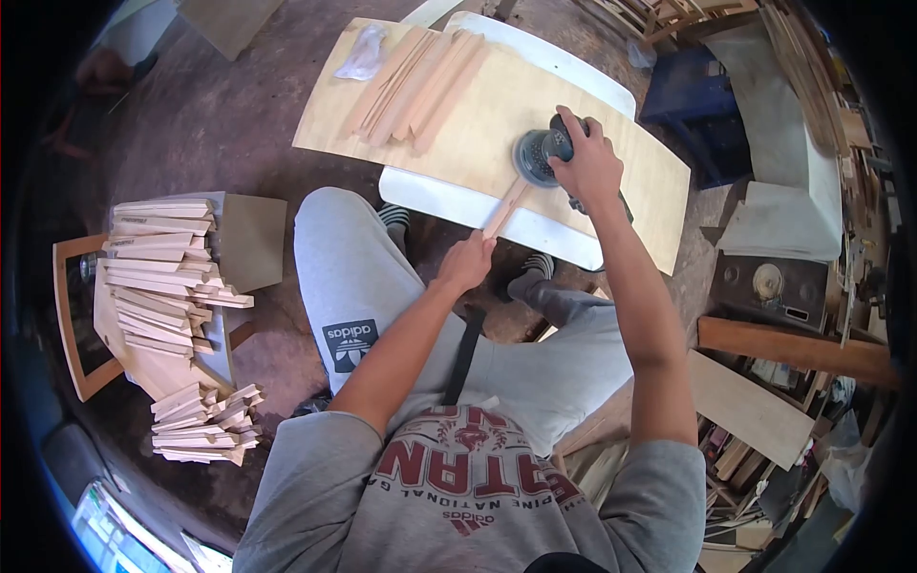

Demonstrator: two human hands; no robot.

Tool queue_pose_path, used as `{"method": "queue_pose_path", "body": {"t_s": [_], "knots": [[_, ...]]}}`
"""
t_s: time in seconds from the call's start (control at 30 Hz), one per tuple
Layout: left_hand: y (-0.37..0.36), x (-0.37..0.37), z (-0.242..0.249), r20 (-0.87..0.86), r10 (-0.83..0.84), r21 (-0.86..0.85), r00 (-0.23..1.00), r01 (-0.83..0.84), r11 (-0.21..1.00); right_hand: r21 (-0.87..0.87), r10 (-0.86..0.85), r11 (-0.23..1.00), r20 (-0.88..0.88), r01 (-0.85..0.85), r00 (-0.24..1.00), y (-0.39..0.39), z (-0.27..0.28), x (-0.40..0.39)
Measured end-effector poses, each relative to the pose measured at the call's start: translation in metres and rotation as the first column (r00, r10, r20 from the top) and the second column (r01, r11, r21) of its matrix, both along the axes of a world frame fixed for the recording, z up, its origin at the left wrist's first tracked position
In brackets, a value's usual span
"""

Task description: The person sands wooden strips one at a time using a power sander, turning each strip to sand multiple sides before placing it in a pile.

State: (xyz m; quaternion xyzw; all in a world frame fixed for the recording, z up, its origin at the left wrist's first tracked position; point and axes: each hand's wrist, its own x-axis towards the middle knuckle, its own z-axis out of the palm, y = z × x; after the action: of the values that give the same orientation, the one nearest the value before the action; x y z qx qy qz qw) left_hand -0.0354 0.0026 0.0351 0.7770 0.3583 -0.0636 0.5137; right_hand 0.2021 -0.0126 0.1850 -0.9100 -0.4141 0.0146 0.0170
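My right hand (592,164) is wrapped over a round power sander (532,159), whose pad sits over the far end of a narrow wooden strip (506,206). The near end of that strip is gripped in my left hand (466,261), just off the table's front edge. Beneath the sander lies a plywood board (630,191) on top of a white table (554,238). Several wooden strips (420,86) lie side by side on the board's left part, with a crumpled clear plastic bag (363,53) by them.
To my left, stacked wooden strips (162,277) rest on a low box (256,239), with a smaller pile (205,425) nearer me. A wooden frame (65,315) leans there. On the right stand a blue cabinet (695,115), a dark speaker-like box (769,291) and timber scraps (755,406).
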Motion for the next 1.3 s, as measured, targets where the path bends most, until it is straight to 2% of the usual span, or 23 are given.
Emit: {"method": "queue_pose_path", "body": {"t_s": [0.17, 0.33, 0.53, 0.73, 0.93, 1.03, 1.13, 1.3], "knots": [[0.004, 0.001, 0.006, -0.019, -0.025, 0.033, 1.0, 0.026, 0.999, 0.058, -0.034, 0.998, -0.001, 0.034, 0.999, 0.005, -0.003, 0.017], [0.004, 0.001, -0.001, -0.001, -0.023, 0.032, 1.0, 0.023, 0.999, 0.028, 0.096, 0.995, 0.004, -0.096, 0.995, -0.003, -0.001, -0.013], [0.006, -0.001, -0.007, 0.02, -0.018, 0.023, 1.0, 0.018, 1.0, 0.092, 0.182, 0.979, 0.026, -0.184, 0.983, 0.016, -0.003, 0.008], [0.012, 0.0, -0.008, 0.012, -0.016, 0.027, 1.0, 0.015, 1.0, 0.018, 0.279, 0.96, -0.008, -0.278, 0.96, 0.007, 0.004, -0.004], [0.011, -0.001, -0.013, 0.026, -0.024, 0.042, 0.999, 0.023, 0.999, 0.062, 0.225, 0.972, 0.026, -0.226, 0.974, 0.005, -0.003, 0.01], [0.013, 0.0, -0.012, 0.045, -0.027, 0.067, 0.999, 0.024, 0.997, 0.008, 0.176, 0.984, 0.001, -0.176, 0.984, -0.002, 0.002, 0.005], [0.01, -0.001, -0.011, 0.041, -0.03, 0.063, 0.999, 0.028, 0.998, 0.024, 0.004, 1.0, 0.001, -0.004, 1.0, -0.005, 0.003, 0.015], [0.007, 0.0, -0.008, 0.048, -0.01, 0.072, 0.999, 0.006, 0.997, -0.028, -0.049, 0.998, -0.041, 0.048, 0.998, -0.032, 0.007, 0.004]]}}
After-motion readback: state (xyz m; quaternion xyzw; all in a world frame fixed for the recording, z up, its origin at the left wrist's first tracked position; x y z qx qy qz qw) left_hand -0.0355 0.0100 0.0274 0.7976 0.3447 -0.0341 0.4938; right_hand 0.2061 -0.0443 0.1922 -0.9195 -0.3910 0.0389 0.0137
